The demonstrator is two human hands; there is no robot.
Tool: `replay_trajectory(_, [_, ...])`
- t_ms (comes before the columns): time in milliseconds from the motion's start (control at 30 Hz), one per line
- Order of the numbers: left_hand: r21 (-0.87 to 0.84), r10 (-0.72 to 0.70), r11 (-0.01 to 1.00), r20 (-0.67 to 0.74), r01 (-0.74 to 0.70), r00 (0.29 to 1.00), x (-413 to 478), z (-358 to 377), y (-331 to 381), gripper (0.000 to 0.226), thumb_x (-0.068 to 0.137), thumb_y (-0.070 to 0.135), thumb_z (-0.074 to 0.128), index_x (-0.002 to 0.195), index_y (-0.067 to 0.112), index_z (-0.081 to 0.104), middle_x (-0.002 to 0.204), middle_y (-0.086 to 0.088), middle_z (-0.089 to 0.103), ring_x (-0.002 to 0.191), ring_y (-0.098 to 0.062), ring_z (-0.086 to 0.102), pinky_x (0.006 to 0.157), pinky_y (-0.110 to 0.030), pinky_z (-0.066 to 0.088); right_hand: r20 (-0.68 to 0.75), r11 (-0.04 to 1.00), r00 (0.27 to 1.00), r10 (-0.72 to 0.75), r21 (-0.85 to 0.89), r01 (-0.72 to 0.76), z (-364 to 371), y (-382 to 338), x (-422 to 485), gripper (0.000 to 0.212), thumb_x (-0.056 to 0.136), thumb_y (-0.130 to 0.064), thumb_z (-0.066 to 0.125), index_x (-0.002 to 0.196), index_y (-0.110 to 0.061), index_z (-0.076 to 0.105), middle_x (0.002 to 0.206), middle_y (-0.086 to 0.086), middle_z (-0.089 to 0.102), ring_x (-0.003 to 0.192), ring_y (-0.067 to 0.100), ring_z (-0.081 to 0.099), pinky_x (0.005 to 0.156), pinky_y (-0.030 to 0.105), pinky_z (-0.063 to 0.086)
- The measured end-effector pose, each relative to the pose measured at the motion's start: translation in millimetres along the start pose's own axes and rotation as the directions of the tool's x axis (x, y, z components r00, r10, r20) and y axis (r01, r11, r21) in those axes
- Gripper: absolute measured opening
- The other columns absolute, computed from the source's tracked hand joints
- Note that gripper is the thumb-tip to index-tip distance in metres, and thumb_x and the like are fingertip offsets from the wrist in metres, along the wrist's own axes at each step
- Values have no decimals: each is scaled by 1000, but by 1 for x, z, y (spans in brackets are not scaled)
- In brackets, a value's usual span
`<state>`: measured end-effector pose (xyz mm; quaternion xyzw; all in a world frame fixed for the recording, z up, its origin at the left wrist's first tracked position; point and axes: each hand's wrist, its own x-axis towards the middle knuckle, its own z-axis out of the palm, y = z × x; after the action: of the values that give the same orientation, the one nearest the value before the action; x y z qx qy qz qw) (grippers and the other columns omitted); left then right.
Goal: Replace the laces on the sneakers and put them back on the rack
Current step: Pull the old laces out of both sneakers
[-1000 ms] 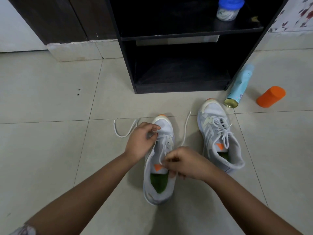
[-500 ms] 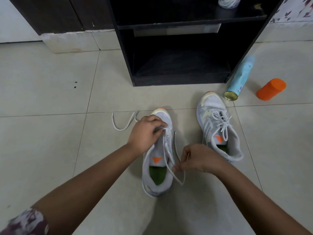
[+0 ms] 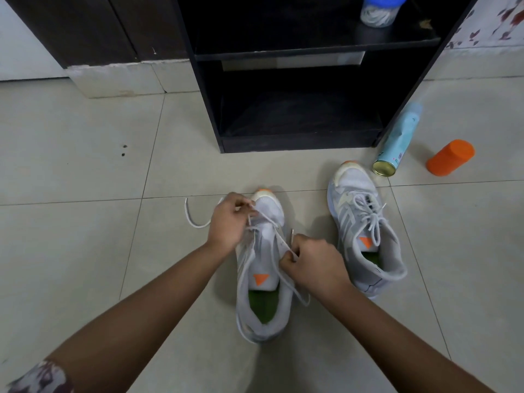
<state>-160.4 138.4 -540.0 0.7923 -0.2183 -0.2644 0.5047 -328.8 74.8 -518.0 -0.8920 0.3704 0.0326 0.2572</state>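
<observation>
A grey sneaker (image 3: pixel 262 304) with a green insole and an orange tongue tab lies on the tiled floor in front of me, toe pointing to the rack. A white lace (image 3: pixel 279 242) runs loosely across its upper eyelets. My left hand (image 3: pixel 229 222) pinches the lace at the left side near the toe, and a free lace end (image 3: pixel 195 221) curls on the floor to its left. My right hand (image 3: pixel 312 265) pinches the other lace end at the sneaker's right side. A second grey sneaker (image 3: pixel 365 236), fully laced, stands to the right.
A black shoe rack (image 3: pixel 297 143) stands just beyond the sneakers, its lower shelf bare. A blue-lidded jar (image 3: pixel 377 9) sits on its upper shelf. A light blue spray can (image 3: pixel 397 143) and an orange cap (image 3: pixel 450 157) lie on the floor to the right.
My right hand has moved up from beside the sneaker's opening to its right eyelets, drawing the lace across. My left hand stays near the toe, now pinching the lace.
</observation>
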Motion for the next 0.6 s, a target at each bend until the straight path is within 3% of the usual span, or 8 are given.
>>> replay_trajectory(67, [251, 234, 932, 141, -264, 962, 5, -5, 1, 26, 88, 2, 53, 103, 23, 61, 104, 8, 66, 89, -12, 64, 77, -28, 51, -7, 1000, 1000, 0, -5, 0, 1, -1, -1, 19, 85, -33, 48, 77, -15, 44, 79, 11, 61, 77, 35, 59, 61, 32, 41])
replay_trajectory(167, [610, 487, 382, 506, -694, 712, 5, -2, -1, 26, 89, 33, 50, 107, 36, 69, 107, 14, 68, 95, -14, 61, 88, -32, 42, -30, 1000, 1000, 0, -10, 0, 3, -4, -1, 19, 85, -33, 48, 78, -16, 43, 83, 11, 63, 81, 36, 60, 61, 31, 36])
replay_trajectory(233, [618, 505, 196, 602, -761, 619, 5, 2, -1, 27, 82, 35, 48, 89, 35, 74, 86, 11, 69, 83, -19, 64, 90, -35, 37, -39, 1000, 999, -1, -9, 1, 3, -5, -1, 22, 86, -35, 48, 77, -16, 42, 82, 10, 63, 81, 35, 60, 60, 30, 34])
replay_trajectory(367, [663, 540, 26, 621, -748, 569, 6, 6, 1, 9, 69, 22, 70, 75, 29, 70, 74, 7, 61, 76, -20, 62, 99, -39, 37, -17, 999, 999, -36, -18, 36, 5, -7, -3, 29, 91, -42, 46, 74, -19, 41, 84, 12, 65, 82, 36, 61, 60, 31, 35])
replay_trajectory(433, [719, 543, 116, 532, -686, 649, 8, 4, 2, 9, 73, 18, 69, 77, 26, 68, 80, 4, 62, 79, -20, 63, 104, -40, 34, -14, 999, 1000, -25, -20, 24, 5, -7, -3, 29, 91, -41, 46, 74, -18, 41, 87, 13, 65, 84, 37, 61, 60, 30, 33])
replay_trajectory(500, [746, 530, 400, 286, -533, 798, 13, -4, 0, 8, 85, 16, 63, 86, 20, 69, 91, 0, 63, 83, -21, 63, 98, -37, 35, -22, 1000, 1000, 4, -18, -4, 3, -3, -2, 30, 90, -39, 46, 72, -16, 41, 85, 13, 64, 83, 37, 61, 60, 30, 34])
replay_trajectory(567, [627, 336, 735, -5, -259, 942, 21, -19, -6, 15, 93, 16, 53, 95, 16, 68, 101, -4, 62, 87, -25, 62, 84, -34, 40, -26, 1000, 999, 23, -3, -23, 2, -1, -1, 37, 89, -38, 47, 65, -14, 34, 82, 13, 64, 81, 37, 60, 59, 30, 33])
replay_trajectory(600, [575, 233, 806, -88, -142, 968, 23, -25, -12, 17, 95, 16, 51, 97, 15, 68, 104, -6, 61, 90, -28, 62, 81, -34, 41, -20, 1000, 999, 27, -2, -27, 2, -2, -1, 40, 89, -38, 48, 62, -15, 29, 82, 13, 63, 81, 37, 60, 59, 30, 32])
